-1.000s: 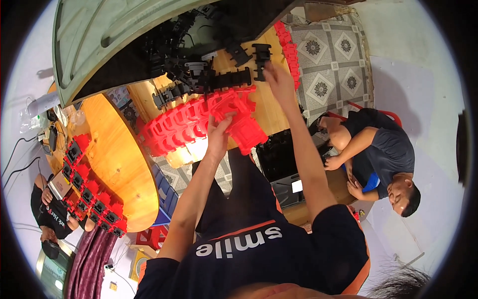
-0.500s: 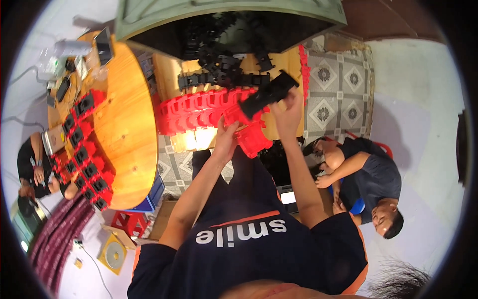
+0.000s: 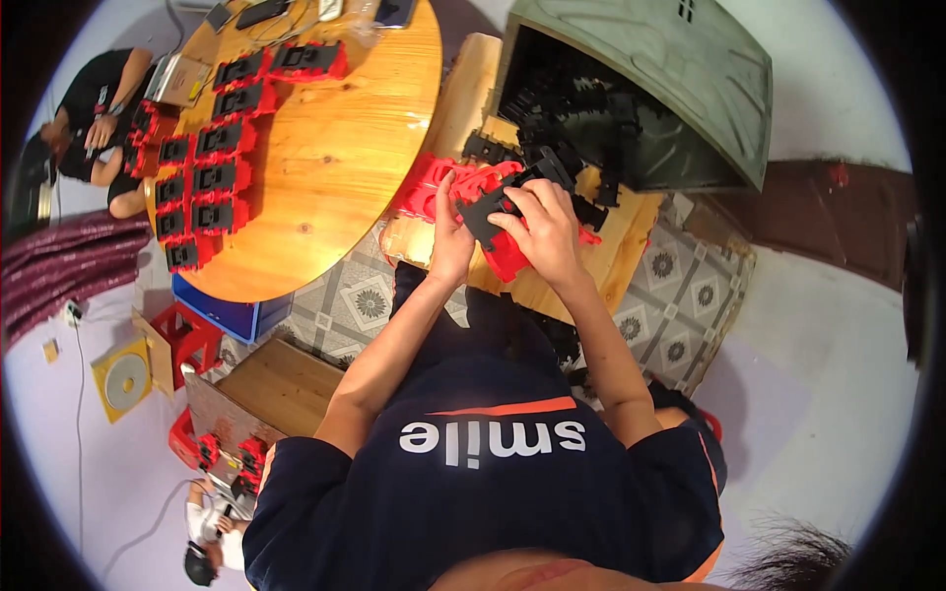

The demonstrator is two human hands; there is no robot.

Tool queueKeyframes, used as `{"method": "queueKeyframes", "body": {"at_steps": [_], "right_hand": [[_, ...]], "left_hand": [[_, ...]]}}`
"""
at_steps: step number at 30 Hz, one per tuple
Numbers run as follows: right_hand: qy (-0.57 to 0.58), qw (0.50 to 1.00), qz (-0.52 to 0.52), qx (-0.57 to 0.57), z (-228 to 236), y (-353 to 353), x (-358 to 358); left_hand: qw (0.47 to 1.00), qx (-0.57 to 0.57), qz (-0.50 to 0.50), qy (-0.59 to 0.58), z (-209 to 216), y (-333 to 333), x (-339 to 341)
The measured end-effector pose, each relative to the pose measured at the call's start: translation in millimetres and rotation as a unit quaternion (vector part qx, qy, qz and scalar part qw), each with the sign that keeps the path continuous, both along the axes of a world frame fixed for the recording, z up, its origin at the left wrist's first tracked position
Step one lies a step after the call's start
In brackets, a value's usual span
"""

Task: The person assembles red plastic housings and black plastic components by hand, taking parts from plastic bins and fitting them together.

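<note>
In front of my body, a black moulded plastic part is set against a red plastic part. My right hand grips the black part from above, fingers bent over it. The left hand is closed at the side of the red part, its thumb pointing up; most of its fingers are hidden. Just beyond lie more red parts on a low wooden table. Loose black parts sit on the same surface and spill from a grey-green bin.
At left, a round wooden table carries rows of red-and-black assembled pieces. Below its edge are a blue crate and a red stool. One person sits past the round table, another at lower left.
My view has swung to the right, shifting the round table and bin. The black part came down from the right onto the red part, and my hands drew closer together.
</note>
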State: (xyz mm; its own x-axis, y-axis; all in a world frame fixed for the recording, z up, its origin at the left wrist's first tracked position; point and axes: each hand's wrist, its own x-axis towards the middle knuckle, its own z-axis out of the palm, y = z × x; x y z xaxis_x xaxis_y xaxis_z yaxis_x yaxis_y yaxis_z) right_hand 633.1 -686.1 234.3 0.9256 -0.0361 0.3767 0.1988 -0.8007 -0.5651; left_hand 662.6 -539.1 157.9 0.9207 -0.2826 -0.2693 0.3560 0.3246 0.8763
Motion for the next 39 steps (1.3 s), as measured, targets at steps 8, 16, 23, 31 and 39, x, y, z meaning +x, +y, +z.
{"method": "queueKeyframes", "body": {"at_steps": [8,16,23,31,39], "right_hand": [[-0.025,0.986,0.153,0.054,40.3,24.2,1.4],[-0.025,0.977,0.207,-0.031,33.9,55.9,3.7],[-0.024,0.973,0.221,-0.056,30.8,76.7,5.4],[0.106,0.898,0.02,0.426,-25.7,105.6,53.4],[0.279,0.838,0.083,0.462,-50.0,150.8,80.9]], "left_hand": [[0.997,-0.015,0.03,0.068,18.7,64.3,30.7],[0.997,-0.068,0.017,0.035,22.5,81.1,26.1],[0.996,-0.082,-0.001,0.037,25.1,99.0,24.6],[0.997,-0.064,0.005,0.043,46.2,114.7,27.3],[0.976,-0.073,0.195,0.065,15.4,155.9,65.6]]}}
